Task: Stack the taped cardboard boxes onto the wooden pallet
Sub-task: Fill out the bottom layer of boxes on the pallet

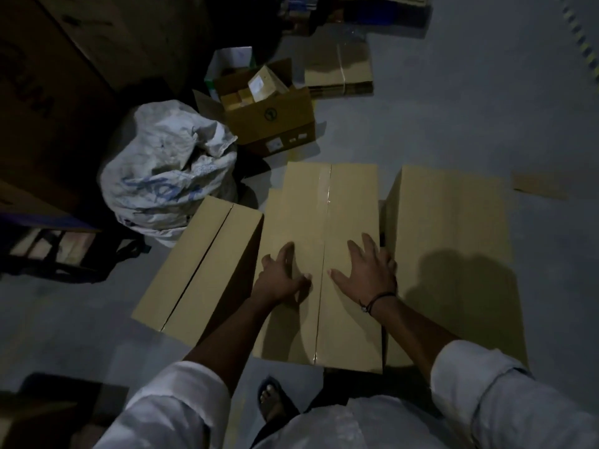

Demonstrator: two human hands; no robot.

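The head view, dim, shows three closed boxes standing on the grey floor [470, 108] just in front of the person, side by side. The left box [201, 267] is turned at an angle, its near corner close beside the middle box [324, 215]; the right box [453, 247] stands just beside the middle one with a narrow dark gap between. A strip of clear tape [326, 189] runs down the middle box's top seam; the left box shows one seam too, but tape there is too dim to tell. Both hands rest on top of the middle box, one each side of the seam. The left hand [282, 277] has its fingers spread and a little bent, tips on the cardboard, holding nothing. The right hand [369, 270] lies flat, fingers spread, palm down, with one dark band [379, 298] at the wrist. Two white sleeves are rolled up the forearms, and one foot [274, 403] in a sandal shows under the box's near edge. Farther off stand one white sack [168, 176], one open box [275, 121] holding several small cartons, one pile of flat cardboard [338, 72] and one scrap [539, 187]. Tall cartons [48, 92] stand at left on a low slatted base [58, 251]; whether that is the pallet cannot be told.
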